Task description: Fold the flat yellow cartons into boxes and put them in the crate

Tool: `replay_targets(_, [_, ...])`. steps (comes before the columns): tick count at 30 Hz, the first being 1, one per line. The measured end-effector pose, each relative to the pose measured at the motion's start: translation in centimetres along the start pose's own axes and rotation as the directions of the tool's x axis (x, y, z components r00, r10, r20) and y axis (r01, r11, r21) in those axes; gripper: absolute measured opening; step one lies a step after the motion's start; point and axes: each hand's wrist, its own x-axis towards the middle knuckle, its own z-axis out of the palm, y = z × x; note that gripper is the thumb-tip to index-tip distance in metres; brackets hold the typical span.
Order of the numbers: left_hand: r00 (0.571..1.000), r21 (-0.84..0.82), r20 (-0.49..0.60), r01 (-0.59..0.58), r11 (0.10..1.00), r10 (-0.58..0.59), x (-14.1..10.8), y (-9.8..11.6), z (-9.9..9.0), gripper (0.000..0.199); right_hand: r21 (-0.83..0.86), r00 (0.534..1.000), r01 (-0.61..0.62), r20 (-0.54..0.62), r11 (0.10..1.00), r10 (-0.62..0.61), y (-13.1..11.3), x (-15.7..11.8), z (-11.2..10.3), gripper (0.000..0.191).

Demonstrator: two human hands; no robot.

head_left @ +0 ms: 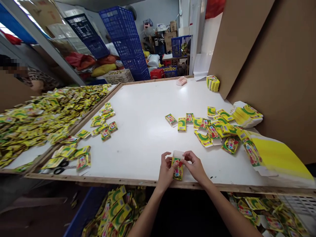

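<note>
A small yellow and green box [178, 171] with its white top flap up stands near the front edge of the white table [143, 141]. My left hand [166, 169] holds the box from its left side, thumb on the front face. The fingers of my right hand [194, 164] are pinched at the box's upper right edge. Several similar boxes [182, 124] lie beyond my right hand, some with open flaps. Fanned flat cartons [276, 153] lie at the right.
Scissors [61, 168] and small packets [84, 161] lie at the table's left. Past a wooden strip [98, 110] spreads a large heap of packets [49, 115], with a person [37, 80] behind it. Blue crates [123, 36] stand at the back. Packet-filled bins [118, 210] sit below the front edge.
</note>
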Motion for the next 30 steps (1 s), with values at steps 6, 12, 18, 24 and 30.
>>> replay_targets(6, [0.998, 0.042, 0.047, 0.03, 0.999, -0.032, -0.3, 0.3, -0.7, 0.04, 0.034, 0.999, -0.052, -0.012, 0.998, 0.052, 0.2, -0.7, 0.1, 0.032])
replay_targets(12, [0.991, 0.15, 0.119, 0.042, 0.988, -0.061, 0.1, 0.8, -2.1, 0.026, -0.036, 0.99, -0.053, 0.132, 0.998, 0.057, -0.2, -0.4, 0.7, 0.023])
replay_targets(18, [0.997, 0.106, 0.063, -0.057, 0.993, 0.051, 0.9, 1.2, -2.2, 0.033, -0.014, 1.0, -0.015, -0.014, 1.0, 0.014, -0.1, -0.2, 1.6, 0.029])
replay_targets(24, [0.988, 0.249, 0.095, -0.141, 0.958, 0.12, 0.6, 1.6, -2.6, 0.016, -0.135, 0.996, 0.078, 0.056, 0.988, -0.071, -1.2, -0.6, 1.1, 0.022])
replay_targets(30, [0.991, 0.293, 0.029, -0.134, 0.947, 0.131, 0.3, 1.4, -2.4, 0.017, -0.223, 0.993, 0.121, 0.021, 0.967, -0.12, -1.9, -0.8, 1.3, 0.021])
